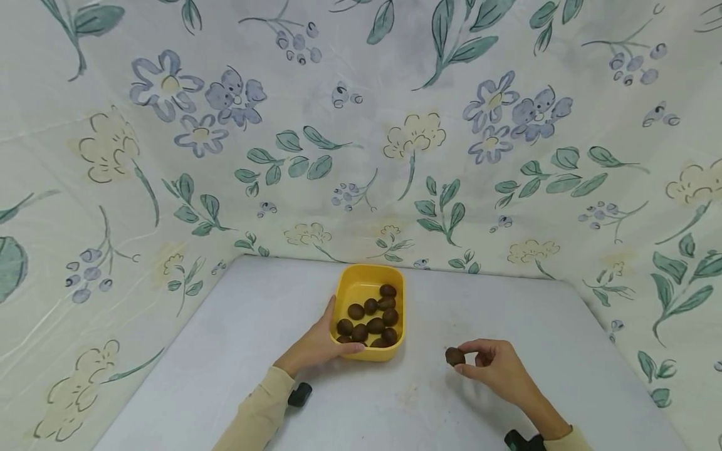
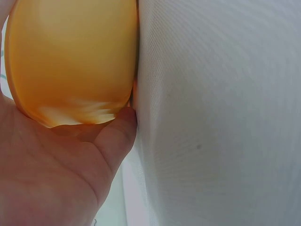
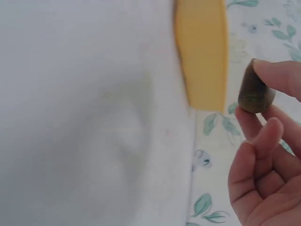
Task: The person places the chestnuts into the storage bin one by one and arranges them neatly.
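Note:
A yellow plastic box [image 1: 365, 354] stands on the table with several dark brown chestnuts [image 1: 375, 325] in it, mostly toward its near and right sides. My left hand [image 1: 317, 346] grips the box at its near left corner, thumb along the front rim and fingers along the left wall. In the left wrist view, the palm [image 2: 51, 174] lies close against the box's wall [image 2: 75, 56]. To the right of the box, my right hand [image 1: 499, 368] pinches one chestnut [image 1: 454, 357] between thumb and fingers, above the table. The right wrist view shows this chestnut [image 3: 255, 92] tapering to a point.
The white table [image 1: 417, 407] has faint marks right of the box. Behind and beside it hangs a flower-patterned cloth [image 1: 361, 156]. A small black device [image 1: 300, 395] sits by the left wrist, another [image 1: 521, 440] by the right.

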`<action>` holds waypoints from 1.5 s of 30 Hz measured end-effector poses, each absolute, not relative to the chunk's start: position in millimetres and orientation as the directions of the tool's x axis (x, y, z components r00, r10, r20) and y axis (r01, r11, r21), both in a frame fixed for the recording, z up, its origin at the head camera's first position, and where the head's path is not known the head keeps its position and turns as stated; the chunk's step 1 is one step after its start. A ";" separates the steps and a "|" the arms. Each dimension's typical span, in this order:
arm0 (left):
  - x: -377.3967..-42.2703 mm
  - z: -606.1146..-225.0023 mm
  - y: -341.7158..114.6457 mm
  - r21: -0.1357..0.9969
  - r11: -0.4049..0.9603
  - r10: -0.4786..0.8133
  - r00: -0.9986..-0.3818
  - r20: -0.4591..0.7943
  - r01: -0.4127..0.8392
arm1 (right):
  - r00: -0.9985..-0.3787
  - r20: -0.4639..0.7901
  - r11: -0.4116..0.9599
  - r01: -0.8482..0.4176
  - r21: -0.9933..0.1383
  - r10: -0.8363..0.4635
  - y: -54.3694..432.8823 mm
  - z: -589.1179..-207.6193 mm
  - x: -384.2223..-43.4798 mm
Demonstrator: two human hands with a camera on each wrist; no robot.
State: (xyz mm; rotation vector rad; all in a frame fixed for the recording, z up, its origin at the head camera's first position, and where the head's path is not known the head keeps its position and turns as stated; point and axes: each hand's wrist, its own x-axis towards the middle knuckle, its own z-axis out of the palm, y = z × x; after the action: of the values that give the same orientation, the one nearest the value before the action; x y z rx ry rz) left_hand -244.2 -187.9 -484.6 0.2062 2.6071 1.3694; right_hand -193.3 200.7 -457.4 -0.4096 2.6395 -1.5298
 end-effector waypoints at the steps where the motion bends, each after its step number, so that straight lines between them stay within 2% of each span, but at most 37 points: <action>1: -244.2 -484.2 -188.0 0.823 0.566 0.208 -0.973 -0.102 0.034 | -0.966 0.088 0.465 -0.196 -0.863 -0.243 198.8 -455.4 -196.0; 7: -244.4 -484.3 -187.9 0.829 0.557 0.216 -0.972 -0.090 0.047 | -0.966 0.143 0.448 -0.228 -0.865 -0.216 188.8 -452.0 -214.7; 24: -243.1 -483.8 -187.3 0.838 0.543 0.225 -0.971 -0.078 0.058 | -0.965 0.145 0.427 -0.228 -0.875 -0.217 143.0 -446.1 -267.2; 37: -242.9 -481.5 -187.1 0.831 0.555 0.209 -0.974 -0.086 0.046 | -0.973 0.124 0.467 -0.204 -0.860 -0.195 105.6 -449.3 -298.9; 45: -243.5 -484.3 -187.3 0.827 0.561 0.210 -0.973 -0.092 0.043 | -0.980 0.054 0.521 -0.147 -0.841 -0.189 84.9 -457.8 -308.8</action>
State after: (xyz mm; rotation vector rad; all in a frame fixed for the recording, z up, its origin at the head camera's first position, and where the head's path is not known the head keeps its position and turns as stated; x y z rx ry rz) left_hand -243.5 -187.3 -484.3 0.2136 2.6125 1.3766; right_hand -308.8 84.9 -457.8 -0.2988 2.7010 -1.4872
